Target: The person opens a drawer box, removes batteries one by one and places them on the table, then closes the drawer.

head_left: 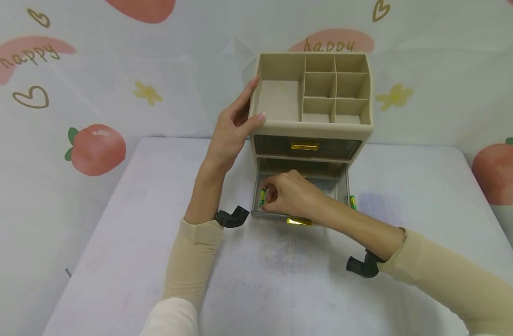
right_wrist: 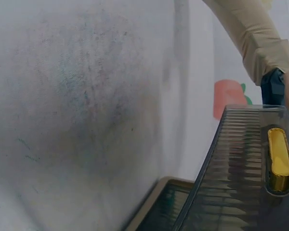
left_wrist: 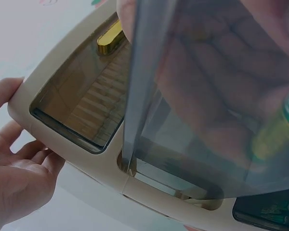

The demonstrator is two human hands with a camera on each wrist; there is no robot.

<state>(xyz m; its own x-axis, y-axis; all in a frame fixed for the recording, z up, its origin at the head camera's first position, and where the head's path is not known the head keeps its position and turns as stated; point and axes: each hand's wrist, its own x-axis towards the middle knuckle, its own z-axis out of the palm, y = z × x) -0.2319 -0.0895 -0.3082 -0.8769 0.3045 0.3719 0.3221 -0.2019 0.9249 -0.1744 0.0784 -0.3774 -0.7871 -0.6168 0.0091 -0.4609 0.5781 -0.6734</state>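
Note:
A beige organizer (head_left: 311, 125) stands at the back of the table. My left hand (head_left: 228, 135) grips its left side, thumb on the top front edge; in the left wrist view that hand's (left_wrist: 21, 183) fingers lie against the casing (left_wrist: 82, 159). The middle drawer (head_left: 342, 186) is pulled out. Inside it, at the left end, my right hand (head_left: 296, 196) pinches a green and yellow battery (head_left: 262, 197) between thumb and finger. Through the clear drawer wall, the left wrist view shows the battery (left_wrist: 274, 137) beside the right hand (left_wrist: 202, 96). The right wrist view shows only the drawer's front (right_wrist: 241, 163).
A second green and yellow battery (head_left: 353, 202) is just right of the open drawer. The upper drawer (head_left: 273, 145) is closed. Green items (left_wrist: 279, 211) show behind the lower drawer's dark front. Divided compartments (head_left: 319, 85) form the organizer's top. A patterned cloth (head_left: 189, 60) hangs behind.

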